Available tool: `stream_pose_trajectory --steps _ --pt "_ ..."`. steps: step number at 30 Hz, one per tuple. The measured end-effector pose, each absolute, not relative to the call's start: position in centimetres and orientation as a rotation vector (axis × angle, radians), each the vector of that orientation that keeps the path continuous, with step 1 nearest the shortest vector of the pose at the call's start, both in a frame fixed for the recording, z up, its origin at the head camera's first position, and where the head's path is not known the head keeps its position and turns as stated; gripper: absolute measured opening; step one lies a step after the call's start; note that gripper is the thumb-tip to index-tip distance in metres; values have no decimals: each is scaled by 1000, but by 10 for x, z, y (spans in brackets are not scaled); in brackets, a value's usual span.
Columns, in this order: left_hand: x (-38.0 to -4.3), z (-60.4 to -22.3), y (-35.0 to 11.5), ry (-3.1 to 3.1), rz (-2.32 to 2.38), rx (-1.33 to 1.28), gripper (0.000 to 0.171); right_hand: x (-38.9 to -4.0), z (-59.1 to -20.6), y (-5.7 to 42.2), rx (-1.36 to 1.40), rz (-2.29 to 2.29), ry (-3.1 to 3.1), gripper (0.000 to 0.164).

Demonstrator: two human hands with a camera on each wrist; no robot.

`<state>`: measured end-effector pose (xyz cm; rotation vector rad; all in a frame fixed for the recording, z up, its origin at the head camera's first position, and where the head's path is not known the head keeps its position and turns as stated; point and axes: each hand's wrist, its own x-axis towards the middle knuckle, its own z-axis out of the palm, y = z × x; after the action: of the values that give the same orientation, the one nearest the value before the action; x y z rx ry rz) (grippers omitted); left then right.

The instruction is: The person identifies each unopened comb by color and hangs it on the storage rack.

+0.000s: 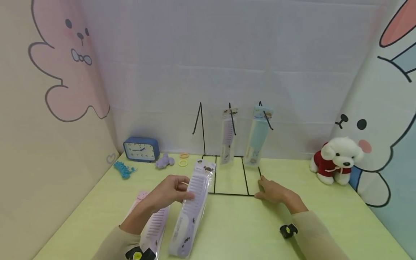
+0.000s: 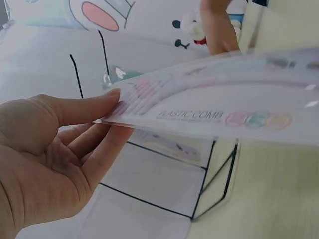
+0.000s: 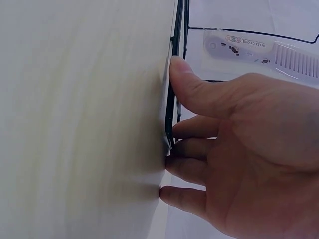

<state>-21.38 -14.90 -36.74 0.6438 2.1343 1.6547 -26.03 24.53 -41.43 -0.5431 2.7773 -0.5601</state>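
Note:
My left hand [image 1: 170, 191] pinches a packaged purple comb [image 1: 192, 206] near its toothed upper half, thumb on one face. The plastic sleeve tilts in front of a black wire display rack [image 1: 227, 194]. In the left wrist view the package [image 2: 199, 99] shows its back, printed "PLASTIC COMB". My right hand [image 1: 274, 190] holds the rack's front right corner; in the right wrist view the thumb lies on the wire [image 3: 172, 99] and the fingers reach past it. Another packaged purple comb [image 1: 228, 137] hangs on the middle hook, and a blue one [image 1: 257, 137] on the right hook.
A packaged pink comb [image 1: 154, 227] lies under my left forearm. Along the back left are a blue clock [image 1: 141, 149], teal cord [image 1: 123, 169], a purple toy figure [image 1: 164, 161] and hair ties [image 1: 183, 163]. A plush dog [image 1: 336, 159] sits at the right. The left hook [image 1: 198, 119] is bare.

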Motion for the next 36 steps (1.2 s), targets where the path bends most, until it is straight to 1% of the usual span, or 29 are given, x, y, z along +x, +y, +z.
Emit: stream_pose_trajectory --steps 1,5,8,11,14,23,30,36 --pt "-212 -363 -146 2139 1685 674 34 -260 -414 246 -544 -551 2781 73" --pt "-202 -350 -136 2176 1760 790 41 -262 -415 247 -548 -537 2791 72" --pt "-196 -343 -129 2193 1816 854 41 -263 -416 247 -544 -542 2791 72" --pt "-192 -338 -119 2192 1921 840 40 -263 -416 247 -546 -534 2790 72" --pt "-192 -336 -110 2225 2021 789 43 -263 -416 247 -552 -532 2792 72" --pt "-203 -334 -88 2173 2229 721 42 -262 -417 247 -535 -532 2783 72" --pt "-214 -334 -72 2086 2250 772 40 -262 -417 247 -535 -542 2781 73" --pt "-222 -336 -62 2101 2246 740 40 -262 -418 247 -535 -556 2785 72"
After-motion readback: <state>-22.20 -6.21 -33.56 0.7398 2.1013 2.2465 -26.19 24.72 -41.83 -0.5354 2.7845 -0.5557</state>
